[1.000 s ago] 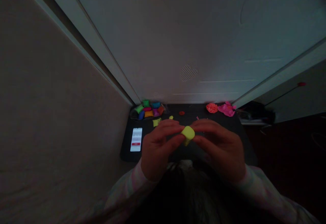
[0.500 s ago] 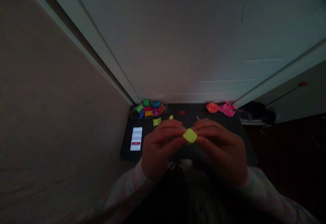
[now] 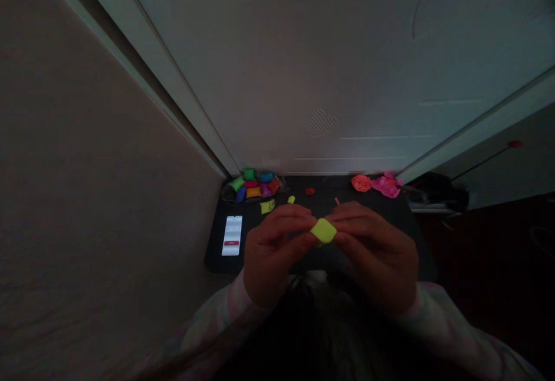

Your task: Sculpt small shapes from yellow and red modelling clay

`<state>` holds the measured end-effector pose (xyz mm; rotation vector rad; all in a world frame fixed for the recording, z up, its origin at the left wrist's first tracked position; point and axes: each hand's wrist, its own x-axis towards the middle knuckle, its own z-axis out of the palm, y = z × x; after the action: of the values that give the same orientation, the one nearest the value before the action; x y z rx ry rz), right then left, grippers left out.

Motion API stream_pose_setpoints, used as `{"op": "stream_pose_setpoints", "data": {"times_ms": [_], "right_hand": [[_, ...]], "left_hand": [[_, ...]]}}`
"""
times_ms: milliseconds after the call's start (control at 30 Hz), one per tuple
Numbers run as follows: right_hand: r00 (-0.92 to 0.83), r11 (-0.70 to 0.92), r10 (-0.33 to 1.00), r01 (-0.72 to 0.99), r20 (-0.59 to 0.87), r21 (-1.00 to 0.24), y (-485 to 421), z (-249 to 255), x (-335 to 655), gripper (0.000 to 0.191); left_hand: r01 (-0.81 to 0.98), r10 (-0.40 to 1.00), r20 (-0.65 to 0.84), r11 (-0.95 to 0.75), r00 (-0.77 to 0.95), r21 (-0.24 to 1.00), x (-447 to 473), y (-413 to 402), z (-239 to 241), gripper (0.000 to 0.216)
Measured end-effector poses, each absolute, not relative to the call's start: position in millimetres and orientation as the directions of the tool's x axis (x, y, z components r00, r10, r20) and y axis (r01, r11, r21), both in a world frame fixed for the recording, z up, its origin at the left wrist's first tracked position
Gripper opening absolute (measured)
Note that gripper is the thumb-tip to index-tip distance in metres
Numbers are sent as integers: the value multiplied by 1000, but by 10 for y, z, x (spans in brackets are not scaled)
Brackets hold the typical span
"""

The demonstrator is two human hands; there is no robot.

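Left of your left hand (image 3: 273, 254), a lit phone (image 3: 232, 236) lies on the dark table (image 3: 213, 261). Beyond that hand, to its left, sits a heap of bright packets (image 3: 254, 192) in many colors. A yellow-green scrap (image 3: 267, 207) lies just past your left knuckles, and a small yellow bit (image 3: 291, 199) is near it. Farther out, past the gap between your hands, is a little red blob (image 3: 309, 191). Your left finger and thumb pinch one side of a yellow lump (image 3: 324, 230), and your right hand (image 3: 377, 258) pinches the other side. The lump is up between your fingertips, with a squarish top; it looks soft, but it's too dark to be sure. Beyond your right hand are a pink strip (image 3: 337, 201), a crinkly orange ball (image 3: 361, 183) and a crumpled pink thing (image 3: 387, 185).
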<state>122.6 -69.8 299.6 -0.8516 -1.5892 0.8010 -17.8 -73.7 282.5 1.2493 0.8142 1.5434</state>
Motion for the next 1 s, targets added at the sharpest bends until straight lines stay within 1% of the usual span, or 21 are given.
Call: {"op": "stream_pose_setpoints", "data": {"times_ms": [200, 300, 500, 667, 833, 1000], "right_hand": [[-141, 508, 860, 151, 491, -848, -695, 3008, 1216, 26], [-111, 520, 854, 157, 508, -840, -687, 3006, 1201, 23], [-94, 511, 860, 178, 502, -841, -685, 3007, 1199, 19], [-112, 505, 863, 206, 493, -838, -691, 2992, 1209, 26], [-100, 519, 854, 197, 510, -832, -684, 2965, 1210, 20], [-112, 534, 845, 217, 523, -817, -689, 2969, 1231, 21]], "left_hand": [[-349, 966, 254, -252, -43, 902, -161, -758, 2803, 21], [-365, 974, 224, -221, -36, 904, -157, -769, 2803, 21], [-354, 977, 211, -210, -35, 912, -152, -768, 2789, 20], [-405, 984, 173, -177, -46, 897, -131, -768, 2802, 17], [-409, 985, 164, -174, -61, 896, -123, -772, 2816, 18], [-415, 984, 167, -177, -60, 893, -120, -769, 2805, 17]]}}
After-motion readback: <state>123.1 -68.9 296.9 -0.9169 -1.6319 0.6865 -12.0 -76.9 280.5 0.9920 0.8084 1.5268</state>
